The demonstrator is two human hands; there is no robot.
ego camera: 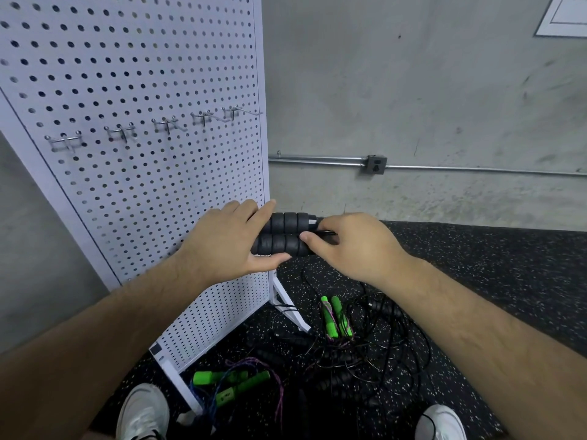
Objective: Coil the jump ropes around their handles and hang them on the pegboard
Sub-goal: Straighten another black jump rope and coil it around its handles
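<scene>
Two black foam jump-rope handles (286, 234) lie side by side in front of me. My left hand (228, 241) grips their left ends, thumb under them. My right hand (355, 246) pinches their right ends, where thin black cord comes out and hangs toward the floor. The white pegboard (133, 90) stands to the left on a white frame; its row of metal hooks (165, 124) carries nothing. On the floor lie tangled black ropes (365, 354) with black handles, a green-handled rope (336, 315) and another green-handled rope (232, 381).
The pegboard's white foot (290, 308) juts out onto the speckled black rubber floor. A grey concrete wall with a conduit and outlet box (375, 164) lies behind. My white shoes (143, 414) stand at the bottom edge, beside the rope pile.
</scene>
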